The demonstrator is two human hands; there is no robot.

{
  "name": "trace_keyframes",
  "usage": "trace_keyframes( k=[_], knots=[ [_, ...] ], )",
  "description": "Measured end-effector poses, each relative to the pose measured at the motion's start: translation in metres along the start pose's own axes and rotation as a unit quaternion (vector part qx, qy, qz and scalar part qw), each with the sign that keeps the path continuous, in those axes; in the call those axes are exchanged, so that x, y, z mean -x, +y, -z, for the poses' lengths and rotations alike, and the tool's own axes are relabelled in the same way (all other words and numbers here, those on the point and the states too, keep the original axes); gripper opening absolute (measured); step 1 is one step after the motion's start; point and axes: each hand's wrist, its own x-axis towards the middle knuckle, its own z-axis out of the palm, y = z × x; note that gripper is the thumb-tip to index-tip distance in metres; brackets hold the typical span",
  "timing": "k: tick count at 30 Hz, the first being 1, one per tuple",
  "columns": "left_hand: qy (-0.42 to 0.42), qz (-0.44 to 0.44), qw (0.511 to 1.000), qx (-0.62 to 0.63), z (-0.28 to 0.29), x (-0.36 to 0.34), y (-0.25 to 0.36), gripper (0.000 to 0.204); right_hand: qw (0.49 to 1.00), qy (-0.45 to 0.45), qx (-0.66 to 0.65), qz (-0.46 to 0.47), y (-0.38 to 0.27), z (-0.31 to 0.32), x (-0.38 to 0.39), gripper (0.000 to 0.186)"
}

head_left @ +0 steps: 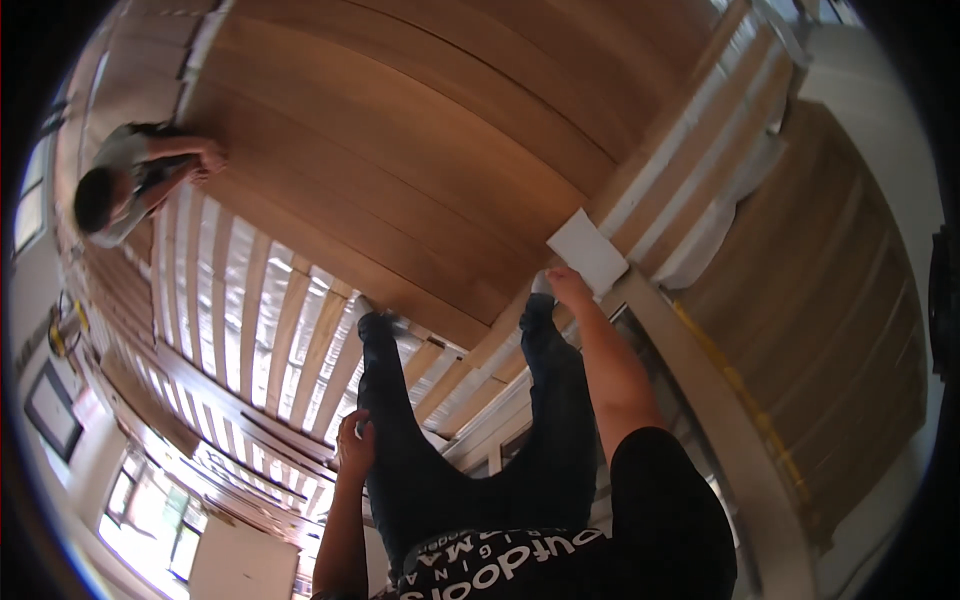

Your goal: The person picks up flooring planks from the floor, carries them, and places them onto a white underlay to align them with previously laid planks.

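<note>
A white, flat-faced panel (588,252) lies at the corner of the brown boards (400,150), tipped slantwise to their run. The right hand (568,288) is just beside its near edge, next to the white-clad right foot (542,283). Its fingers point down and look partly bent; I cannot tell whether they pinch anything, and the blur leaves contact with the panel uncertain. The left hand (356,440) hangs beside the left leg with its fingers loosely curled; whether it has hold of something small does not show.

Reaching this low, it seems best to keep both feet on firm support, bend at the knees and handle the panel by its edges, with fingertips clear of the joint beneath.

Beyond the boards, wooden slats (291,310) form long, narrow bays, and silver foil (236,280) lies in them, like shallow open trays. At far left, 1 co-worker (125,155) bends over the boards' edge, hands close together. At right, a yellow strip (740,380) borders a wide brown sheet (830,300).
</note>
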Motion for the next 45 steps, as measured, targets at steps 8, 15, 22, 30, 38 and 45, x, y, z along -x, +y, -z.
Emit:
trace_keyframes(
  k=[8,15,22,30,38,45],
  knots=[
    [-0.084,-0.003,0.99,-0.116,-0.045,-0.087,-0.115,0.021,0.983,0.12,0.073,-0.114,0.145,-0.103,-0.18,0.046],
    [-0.11,-0.002,0.989,-0.101,-0.039,-0.105,-0.139,0.019,0.873,0.421,-0.237,-0.068,0.117,-0.112,-0.244,0.047],
    [-0.11,0.012,0.993,-0.052,-0.03,-0.116,-0.124,0.018,0.863,0.405,-0.268,-0.142,0.113,-0.118,-0.222,0.063],
    [-0.086,-0.005,0.994,-0.07,-0.042,-0.103,-0.124,0.018,0.9,0.352,-0.257,-0.021,0.167,-0.134,-0.223,0.076],
    [-0.086,0.038,0.987,-0.13,-0.069,-0.095,-0.104,0.017,0.893,0.447,0.054,0.023,0.076,-0.07,-0.216,0.061],
    [-0.053,-0.039,0.974,-0.217,-0.074,-0.07,-0.155,0.017,0.894,0.368,-0.253,-0.025,0.095,0.051,-0.311,0.071]
  ],
)
